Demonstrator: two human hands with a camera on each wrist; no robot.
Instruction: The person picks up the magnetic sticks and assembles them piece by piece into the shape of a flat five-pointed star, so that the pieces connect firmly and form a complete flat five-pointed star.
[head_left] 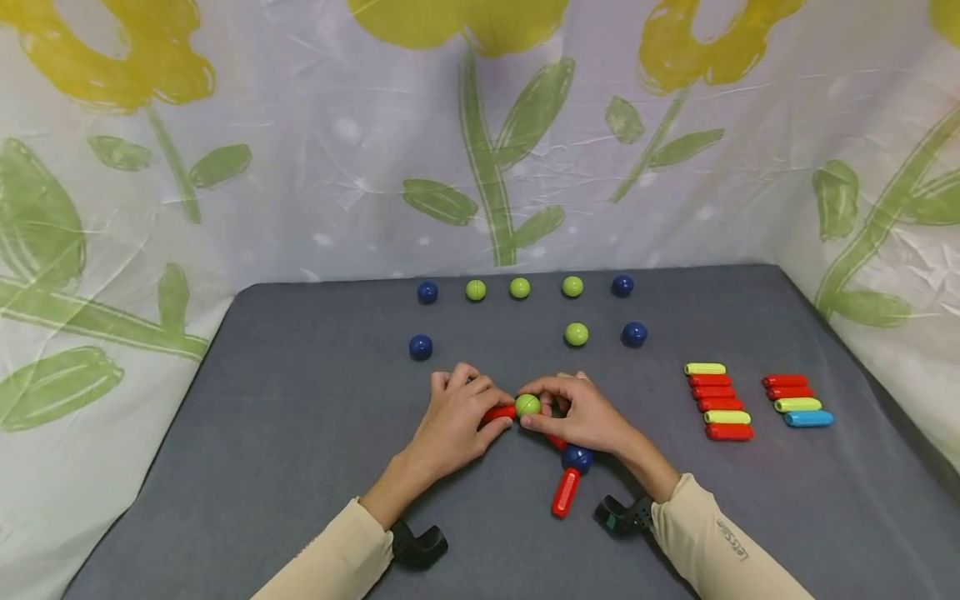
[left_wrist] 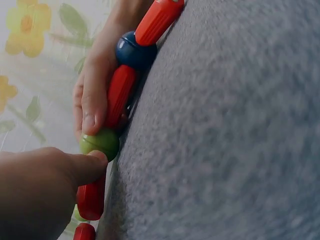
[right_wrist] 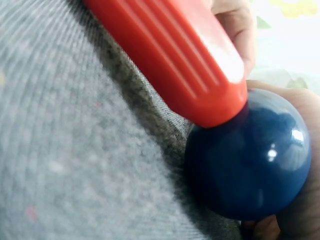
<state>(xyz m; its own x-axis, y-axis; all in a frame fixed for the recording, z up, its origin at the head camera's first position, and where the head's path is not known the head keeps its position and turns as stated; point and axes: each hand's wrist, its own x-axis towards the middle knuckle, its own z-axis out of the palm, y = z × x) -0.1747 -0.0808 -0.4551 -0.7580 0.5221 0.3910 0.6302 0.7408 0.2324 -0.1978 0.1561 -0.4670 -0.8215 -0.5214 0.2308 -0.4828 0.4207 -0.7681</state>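
Near the middle of the table, my left hand (head_left: 456, 421) pinches a short red rod (head_left: 498, 413) whose end meets a green ball (head_left: 528, 406). My right hand (head_left: 585, 414) holds that ball between thumb and fingers from the other side. A second red rod (left_wrist: 120, 92) runs from the green ball to a blue ball (head_left: 577, 459), partly under my right hand. From the blue ball a third red rod (head_left: 566, 493) points toward me. The right wrist view shows a red rod (right_wrist: 175, 55) joined to the blue ball (right_wrist: 250, 155) close up.
Several loose blue balls (head_left: 421, 347) and green balls (head_left: 576, 334) lie toward the back of the grey table (head_left: 300, 400). At the right are two columns of rods, red (head_left: 729, 432), yellow-green (head_left: 798, 405) and blue (head_left: 809, 419). A flowered cloth (head_left: 300, 167) hangs behind.
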